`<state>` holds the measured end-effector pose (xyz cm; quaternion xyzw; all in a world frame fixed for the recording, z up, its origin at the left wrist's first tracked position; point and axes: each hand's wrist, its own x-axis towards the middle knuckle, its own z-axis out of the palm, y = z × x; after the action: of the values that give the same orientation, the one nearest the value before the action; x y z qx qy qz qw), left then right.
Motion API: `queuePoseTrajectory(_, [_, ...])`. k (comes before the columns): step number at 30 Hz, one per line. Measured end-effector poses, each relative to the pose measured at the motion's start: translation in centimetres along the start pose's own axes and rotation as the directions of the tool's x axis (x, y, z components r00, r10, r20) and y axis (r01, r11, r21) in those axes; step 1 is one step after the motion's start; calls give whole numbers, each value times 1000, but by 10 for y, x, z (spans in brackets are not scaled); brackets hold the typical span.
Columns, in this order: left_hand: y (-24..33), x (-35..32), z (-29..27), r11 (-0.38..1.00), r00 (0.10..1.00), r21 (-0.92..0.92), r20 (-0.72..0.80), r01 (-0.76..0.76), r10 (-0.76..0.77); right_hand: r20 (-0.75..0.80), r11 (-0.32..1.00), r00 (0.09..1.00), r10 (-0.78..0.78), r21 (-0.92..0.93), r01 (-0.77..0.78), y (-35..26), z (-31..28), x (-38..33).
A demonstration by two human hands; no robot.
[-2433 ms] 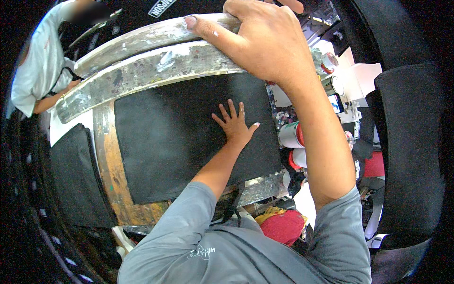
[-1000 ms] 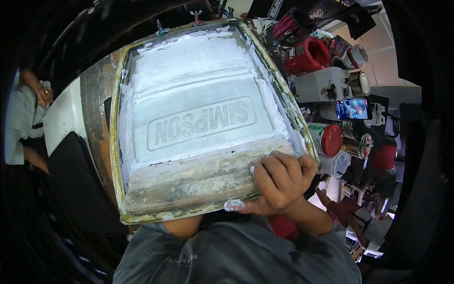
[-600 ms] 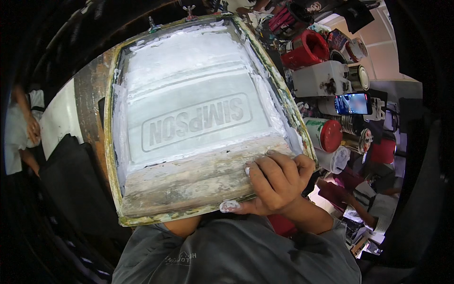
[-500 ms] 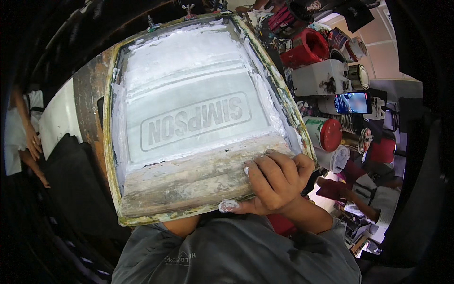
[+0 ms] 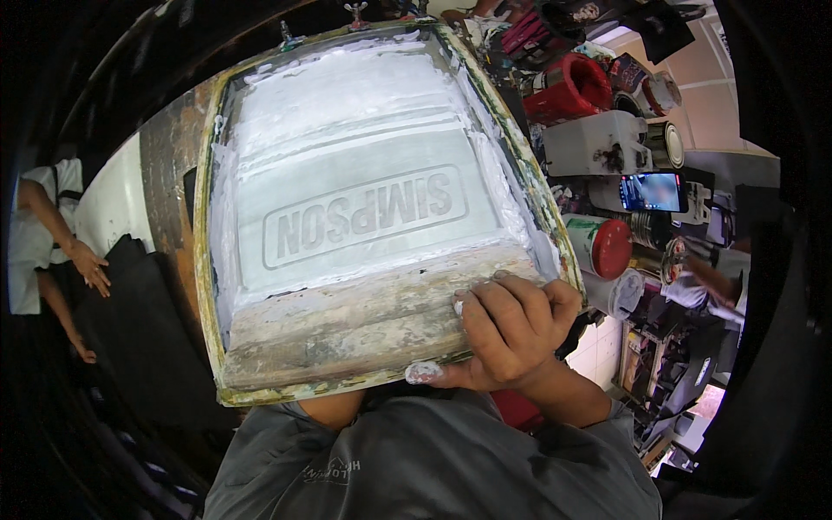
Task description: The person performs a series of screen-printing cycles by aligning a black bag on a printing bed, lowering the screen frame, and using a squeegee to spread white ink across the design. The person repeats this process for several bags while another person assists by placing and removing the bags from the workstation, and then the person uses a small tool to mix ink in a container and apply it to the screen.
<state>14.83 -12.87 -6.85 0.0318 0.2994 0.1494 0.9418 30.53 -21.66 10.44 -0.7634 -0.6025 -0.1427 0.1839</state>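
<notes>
Item: right hand (image 5: 511,334). I see it curled shut over the near edge of a screen-printing frame (image 5: 208,260), fingers (image 5: 498,308) folded onto a wooden squeegee (image 5: 347,329), thumb underneath with white ink on its nail. The forearm rises from the lower edge in a grey sleeve (image 5: 433,468).

Item: left hand. I cannot see it; a forearm passes under the frame's near edge and the hand is hidden behind the frame, so I cannot tell whether it is open or closed.

Item: screen-printing frame. Held tilted up close to my view, filling the centre. Its border is stained and paint-crusted; the mesh (image 5: 364,147) is coated in white ink, with a boxed line of mirrored lettering across the middle. The squeegee lies along the near edge, smeared grey and white.

Item: surroundings. Red-lidded jar (image 5: 602,247), red container (image 5: 572,87), white jug (image 5: 598,143) and lit phone (image 5: 654,191) at right. Another person's hand (image 5: 91,264) at far left.
</notes>
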Motion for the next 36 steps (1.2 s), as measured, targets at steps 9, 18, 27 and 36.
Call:
queuePoseTrajectory(9, [-1, -2, 0, 1000, 1000, -6, -4, 5, -5, 16, 1000, 1000, -4, 2, 4, 1, -1, 0])
queuePoseTrajectory(18, [1, -7, 1, 1000, 1000, -5, -8, 4, -4, 13, 1000, 1000, -13, 3, 13, 2, -1, 1])
queuePoseTrajectory(27, [2, -9, 1, 1000, 1000, -13, -7, 5, -5, 27, 1000, 999, -19, 1, 19, 1, -2, 2])
queuePoseTrajectory(36, [4, -6, -3, 1000, 1000, -5, 3, 24, -24, 47, 1000, 999, -13, 2, 13, 2, -3, 2])
